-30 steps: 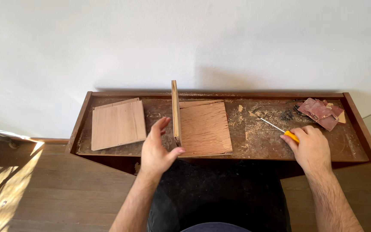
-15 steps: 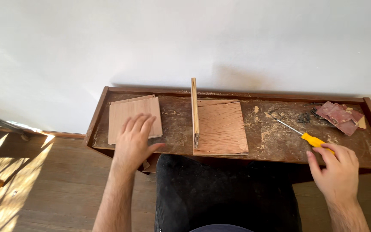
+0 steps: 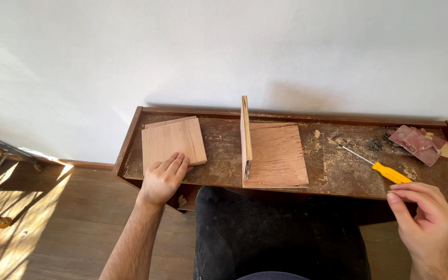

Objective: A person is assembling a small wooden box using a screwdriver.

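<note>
Two hands in my feed, both low in the head view. Left hand (image 3: 165, 177) lies palm down w/ fingers (image 3: 176, 162) together and flat on the near edge of a stack of light wooden squares (image 3: 173, 140); it presses on the top board, nothing gripped. That stack sits on the left part of the dark wooden shelf (image 3: 219, 155), near its left end, top board slightly askew over the one under it.

Right hand (image 3: 424, 220) hangs in front of the shelf's near edge, off to the right, fingers curled loosely inward, thumb and forefinger tips close together. I can't tell if anything tiny is pinched between them; nothing shows. It touches nothing I can see. Closest thing to it is the yellow-handled screwdriver (image 3: 385, 167), lying on the shelf just beyond the fingertips, metal shaft pointing up-left.

Mid-shelf: an upright wooden panel (image 3: 245, 134) stands on edge along the left side of a flat reddish board (image 3: 277, 154), the 2 touching at a right angle. Far right corner holds a pile of reddish sandpaper pieces (image 3: 417, 142), w/ a small cluster of dark screws (image 3: 374, 144) just left of it. Sawdust is scattered over the shelf top. Behind is a white wall (image 3: 224, 52); below left, wood plank floor (image 3: 42, 223) w/ sun patches. Dark trousers (image 3: 276, 233) fill the bottom centre.
</note>
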